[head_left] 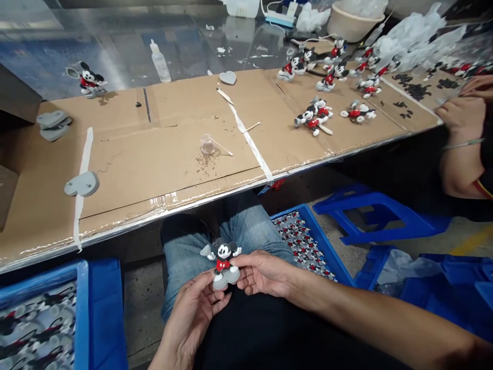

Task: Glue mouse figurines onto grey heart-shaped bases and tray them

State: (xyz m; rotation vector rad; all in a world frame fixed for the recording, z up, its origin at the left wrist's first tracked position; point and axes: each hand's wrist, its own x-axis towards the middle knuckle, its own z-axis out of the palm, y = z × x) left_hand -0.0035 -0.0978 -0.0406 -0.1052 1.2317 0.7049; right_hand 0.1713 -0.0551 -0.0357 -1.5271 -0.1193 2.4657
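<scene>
Over my lap, both hands hold one Mickey Mouse figurine [223,263] upright, red shorts facing me. My left hand [198,303] grips the grey base from the left and below. On the other side, the thumb and fingers of my right hand [265,272] close on the figurine's right side. On the bench ahead, a small clear cup [207,145] has a cotton swab [223,148] leaning by it, with dark specks around. A grey heart-shaped base [81,183] with two holes lies at the bench's left front.
Cardboard covers the bench [154,169]. A squeeze bottle [159,61], another figurine [91,82] and stacked grey bases [54,124] sit farther back. Blue crates of parts [82,308] and figurines [302,239] flank my legs. A co-worker's hands [464,110] are at right, beyond several figurines [314,118].
</scene>
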